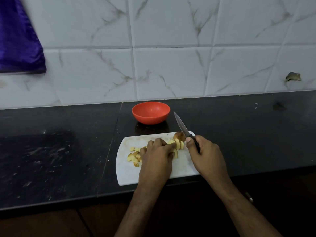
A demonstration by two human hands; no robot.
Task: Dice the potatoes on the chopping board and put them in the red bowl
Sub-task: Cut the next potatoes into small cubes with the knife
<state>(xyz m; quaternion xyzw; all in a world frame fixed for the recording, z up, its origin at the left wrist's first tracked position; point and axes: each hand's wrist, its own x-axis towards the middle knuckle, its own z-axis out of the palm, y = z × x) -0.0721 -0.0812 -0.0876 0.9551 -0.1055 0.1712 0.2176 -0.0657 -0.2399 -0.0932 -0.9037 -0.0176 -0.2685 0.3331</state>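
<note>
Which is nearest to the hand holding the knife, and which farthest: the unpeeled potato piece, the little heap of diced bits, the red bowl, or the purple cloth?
From the right hand:
1. Unpeeled potato piece, just ahead of it at the board's far right corner.
2. Diced bits, on the board's left side, beyond the left hand.
3. Red bowl, behind the board near the wall; close to the diced bits' distance.
4. Purple cloth, hanging far up left.

Red bowl (151, 113): one
Chopping board (130, 173): one
Knife (183, 130): one
Hands: two, left (156, 158), right (205, 153)
Uncut potato piece (179, 135): one
</note>
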